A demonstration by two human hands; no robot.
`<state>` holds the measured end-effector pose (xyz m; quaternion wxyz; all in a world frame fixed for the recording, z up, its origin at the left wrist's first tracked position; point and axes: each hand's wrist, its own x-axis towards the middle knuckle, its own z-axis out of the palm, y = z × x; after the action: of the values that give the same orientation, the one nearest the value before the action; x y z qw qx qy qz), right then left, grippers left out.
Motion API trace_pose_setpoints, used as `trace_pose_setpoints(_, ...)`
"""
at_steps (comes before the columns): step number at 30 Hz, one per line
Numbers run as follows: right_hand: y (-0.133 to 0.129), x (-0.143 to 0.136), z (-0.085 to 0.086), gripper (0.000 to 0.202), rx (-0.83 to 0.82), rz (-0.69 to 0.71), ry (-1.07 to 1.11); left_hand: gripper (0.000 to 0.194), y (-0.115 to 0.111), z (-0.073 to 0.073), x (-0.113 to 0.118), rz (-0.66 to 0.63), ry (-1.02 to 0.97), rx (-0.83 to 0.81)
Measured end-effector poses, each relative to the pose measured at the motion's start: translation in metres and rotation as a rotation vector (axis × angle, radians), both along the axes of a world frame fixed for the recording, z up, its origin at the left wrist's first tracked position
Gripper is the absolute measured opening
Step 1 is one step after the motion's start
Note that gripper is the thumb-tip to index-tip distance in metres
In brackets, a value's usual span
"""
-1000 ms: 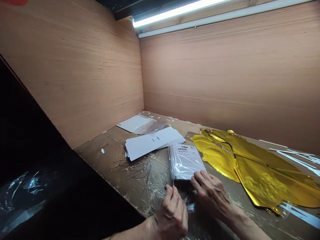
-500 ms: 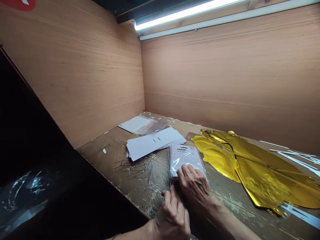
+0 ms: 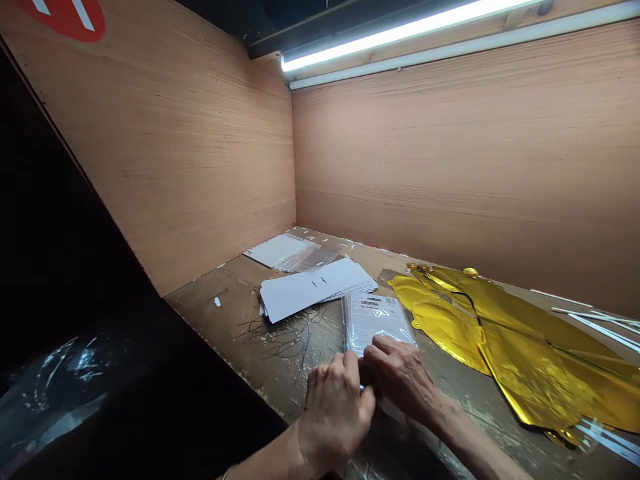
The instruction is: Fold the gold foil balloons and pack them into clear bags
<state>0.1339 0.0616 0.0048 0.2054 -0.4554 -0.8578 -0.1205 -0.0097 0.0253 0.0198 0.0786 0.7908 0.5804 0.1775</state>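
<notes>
A clear plastic packet (image 3: 380, 321) with a printed white card inside lies on the worn tabletop (image 3: 280, 393). Both hands are at its near end. My left hand (image 3: 336, 403) has its fingers curled at the packet's near left corner. Beside it, my right hand (image 3: 397, 370) is closed on the near edge, its fingers bent over the plastic. What the fingertips pinch is mostly hidden beneath the hands. Just behind the packet, to the left, sits a fanned stack of white cards (image 3: 315, 287) with small dark slits.
Gold foil sheets (image 3: 530, 347) spread over the right side, with white sticks (image 3: 605, 327) beyond them. More cards and clear bags (image 3: 285, 252) lie near the back corner. Dark thin strands (image 3: 290, 337) lie left of the packet. Wooden walls (image 3: 450, 160) enclose the back and left.
My left hand has moved up to the packet's near edge and curled its fingers. My right hand has drawn slightly nearer the edge. The view has shifted slightly.
</notes>
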Motion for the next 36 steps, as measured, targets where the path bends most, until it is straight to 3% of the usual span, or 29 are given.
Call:
trace_pose_setpoints(6, -0.002, -0.005, 0.0, 0.009, 0.11, 0.042, -0.163, 0.019, 0.014, -0.006, 0.009, 0.111, 0.173, -0.117)
trace_pose_setpoints(10, -0.004, -0.015, -0.003, 0.01, 0.209, -0.117, -0.2, 0.022, 0.013, -0.022, 0.013, 0.125, 0.208, 0.048)
trace_pose_setpoints(14, -0.005, -0.025, -0.006, 0.014, 0.17, -0.317, -0.204, 0.016, 0.004, -0.035, 0.011, 0.042, 0.249, 0.228)
trace_pose_setpoints(19, -0.001, -0.024, -0.01, 0.015, 0.095, -0.34, -0.249, 0.016, -0.003, -0.043, 0.008, 0.028, 0.283, 0.251)
trace_pose_setpoints(21, -0.002, -0.016, -0.006, 0.014, 0.048, -0.29, -0.242, 0.013, -0.004, -0.037, 0.004, -0.009, 0.29, 0.228)
trace_pose_setpoints(23, -0.009, -0.004, 0.004, 0.012, -0.024, -0.159, -0.185, 0.001, -0.005, -0.022, -0.003, -0.007, 0.25, 0.19)
trace_pose_setpoints(25, -0.021, 0.011, 0.015, 0.01, -0.106, -0.015, -0.074, 0.016, -0.001, 0.003, -0.01, -0.011, 0.142, 0.162)
trace_pose_setpoints(27, -0.036, 0.027, 0.024, 0.012, -0.18, 0.059, 0.026, 0.027, 0.011, 0.029, -0.012, -0.125, -0.001, 0.21)
trace_pose_setpoints(28, -0.043, 0.034, 0.026, 0.015, -0.196, 0.026, 0.058, 0.029, 0.02, 0.04, -0.01, -0.193, -0.052, 0.257)
trace_pose_setpoints(30, -0.053, 0.047, 0.025, 0.017, -0.182, -0.167, 0.086, 0.032, 0.044, 0.053, 0.004, -0.332, -0.061, 0.305)
trace_pose_setpoints(33, -0.061, 0.06, 0.015, 0.02, -0.207, -0.462, 0.179, 0.031, 0.08, 0.048, 0.034, -0.514, 0.084, 0.304)
trace_pose_setpoints(36, -0.06, 0.065, 0.002, 0.023, -0.494, -0.406, 0.43, 0.041, 0.106, 0.023, 0.055, -0.615, 0.254, 0.229)
